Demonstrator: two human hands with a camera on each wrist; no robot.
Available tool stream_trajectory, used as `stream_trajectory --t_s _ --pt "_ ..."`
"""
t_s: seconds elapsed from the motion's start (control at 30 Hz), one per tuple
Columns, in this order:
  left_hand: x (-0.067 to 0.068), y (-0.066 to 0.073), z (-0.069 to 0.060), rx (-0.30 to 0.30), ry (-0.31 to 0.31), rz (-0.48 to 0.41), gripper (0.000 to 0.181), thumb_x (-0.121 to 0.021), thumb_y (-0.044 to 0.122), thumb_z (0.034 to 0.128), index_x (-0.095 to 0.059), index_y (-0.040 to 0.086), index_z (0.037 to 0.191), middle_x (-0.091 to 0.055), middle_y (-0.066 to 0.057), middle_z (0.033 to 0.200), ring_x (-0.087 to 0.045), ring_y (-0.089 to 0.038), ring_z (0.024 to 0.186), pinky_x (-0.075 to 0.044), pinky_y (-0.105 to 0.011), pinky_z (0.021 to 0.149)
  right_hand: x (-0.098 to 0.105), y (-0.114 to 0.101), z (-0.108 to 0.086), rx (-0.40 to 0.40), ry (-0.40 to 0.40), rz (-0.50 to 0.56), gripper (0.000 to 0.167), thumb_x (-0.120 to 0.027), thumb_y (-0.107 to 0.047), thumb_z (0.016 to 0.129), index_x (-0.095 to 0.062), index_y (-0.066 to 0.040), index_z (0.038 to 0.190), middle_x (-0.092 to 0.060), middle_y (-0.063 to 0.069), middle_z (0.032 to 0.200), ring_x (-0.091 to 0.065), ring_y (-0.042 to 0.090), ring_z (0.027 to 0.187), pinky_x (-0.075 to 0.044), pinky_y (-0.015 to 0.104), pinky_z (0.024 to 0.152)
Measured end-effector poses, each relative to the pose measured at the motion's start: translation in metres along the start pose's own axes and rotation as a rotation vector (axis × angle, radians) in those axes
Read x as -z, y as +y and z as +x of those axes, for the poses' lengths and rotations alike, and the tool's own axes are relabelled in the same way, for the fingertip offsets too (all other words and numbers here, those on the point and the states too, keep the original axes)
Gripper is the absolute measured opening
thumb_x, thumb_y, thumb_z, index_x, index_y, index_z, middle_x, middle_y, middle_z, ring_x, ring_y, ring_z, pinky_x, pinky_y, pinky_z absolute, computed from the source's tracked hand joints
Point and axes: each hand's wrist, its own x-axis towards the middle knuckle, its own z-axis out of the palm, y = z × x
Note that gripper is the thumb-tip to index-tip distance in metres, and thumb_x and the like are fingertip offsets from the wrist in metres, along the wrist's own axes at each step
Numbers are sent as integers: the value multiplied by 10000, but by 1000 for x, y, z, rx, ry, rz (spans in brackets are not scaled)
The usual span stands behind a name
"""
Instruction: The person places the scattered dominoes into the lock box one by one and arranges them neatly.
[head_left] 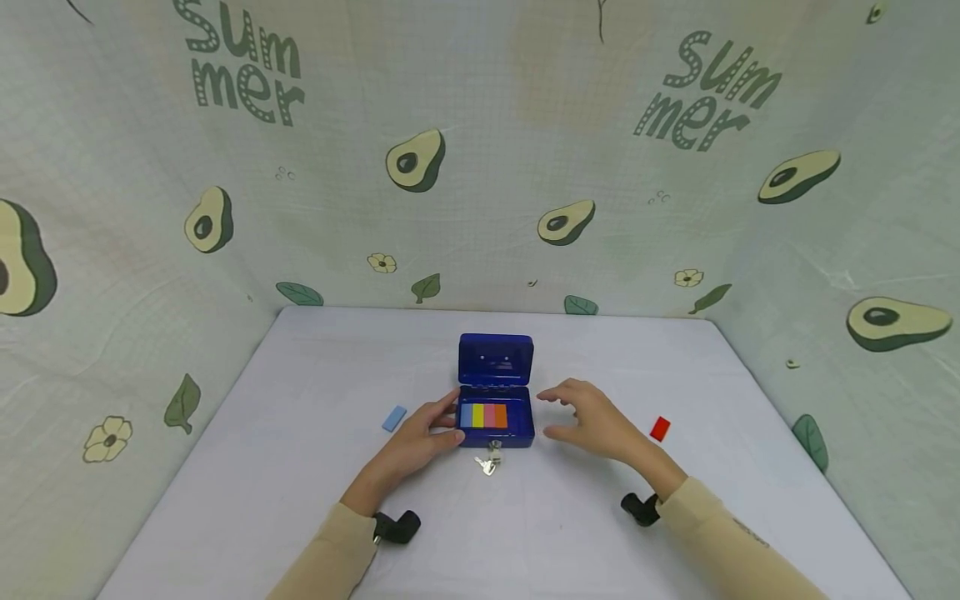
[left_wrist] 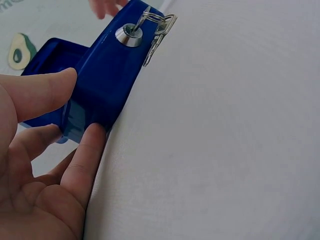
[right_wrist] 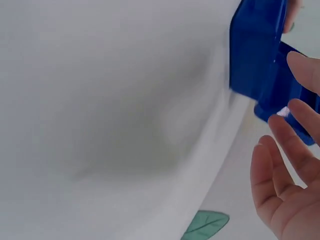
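Note:
A small blue cash box [head_left: 521, 429] stands on the white table with its lid [head_left: 496, 358] raised. Inside it, coloured pieces [head_left: 483, 415] in blue, yellow, pink and orange lie side by side. Silver keys [left_wrist: 157, 32] hang from the lock [left_wrist: 129, 35] on the box's front. My left hand [head_left: 423, 429] holds the box at its left end, the thumb at the front left corner and the fingers against the side. To the right of the box, my right hand [head_left: 592, 418] hovers with bent, spread fingers and nothing in them, a small gap away from the box.
A light blue block [head_left: 393, 418] lies on the table left of the box, beyond my left hand. On the right, a red block [head_left: 660, 428] lies past my right hand. Cloth walls [head_left: 480, 167] printed with avocados enclose the table [head_left: 360, 350] at the back and sides.

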Motion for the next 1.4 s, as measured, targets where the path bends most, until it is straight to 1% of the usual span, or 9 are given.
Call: stream_trajectory --t_s 0.17,0.33,0.6,0.8,0.93,1.07,1.27,1.4 --pt "0 2 0 -6 3 9 750 -757 356 984 -406 350 1647 -539 -63 1550 -546 -279 1355 -416 -650 1152 15 17 -21 -42 28 -1 511 -873 -180 887 -699 -76 1356 -707 123 1244 -628 384 1147 -588 520 914" --pt "-1 3 -1 -9 9 20 751 -752 355 986 -401 345 1650 -542 -67 1550 -549 -282 1350 -423 -654 1145 29 36 -41 -66 77 -26 528 -880 -157 875 -689 -56 1357 -696 145 1270 -622 400 1146 -590 518 886" --pt "-1 5 -2 -6 8 18 744 -750 340 991 -403 342 1649 -540 -67 1553 -548 -285 1355 -415 -657 1151 45 67 -69 -135 132 -70 590 -920 -198 837 -682 -35 1351 -664 189 1292 -625 406 1104 -589 488 833" --pt "0 6 -2 1 10 25 737 -747 354 991 -407 360 1645 -537 -63 1554 -546 -288 1359 -419 -664 1145 50 90 -85 -199 130 -92 659 -944 -226 810 -664 -3 1362 -642 238 1284 -624 424 1086 -584 564 857" --pt "-1 5 -2 -2 5 21 740 -749 359 990 -406 360 1645 -535 -65 1555 -545 -289 1360 -416 -667 1146 51 102 -93 -232 120 -108 703 -938 -240 809 -633 27 1383 -628 259 1275 -614 428 1080 -570 592 847" --pt "-1 4 -2 -4 7 15 743 -752 342 989 -405 360 1646 -537 -60 1553 -547 -279 1348 -421 -658 1147 51 110 -99 -248 122 -118 693 -932 -240 809 -634 41 1369 -640 252 1236 -611 421 1074 -563 594 854" --pt "-2 5 -2 -1 15 12 739 -753 321 992 -409 350 1645 -544 -54 1543 -551 -267 1336 -430 -637 1148 52 120 -103 -262 109 -124 670 -936 -262 808 -653 66 1319 -653 195 1124 -601 357 1011 -540 525 820" --pt "-2 5 -3 4 16 8 737 -750 311 996 -408 346 1647 -541 -59 1545 -549 -270 1339 -430 -633 1148 51 124 -103 -265 94 -120 647 -930 -269 813 -663 84 1284 -659 164 1082 -597 327 982 -540 508 821"
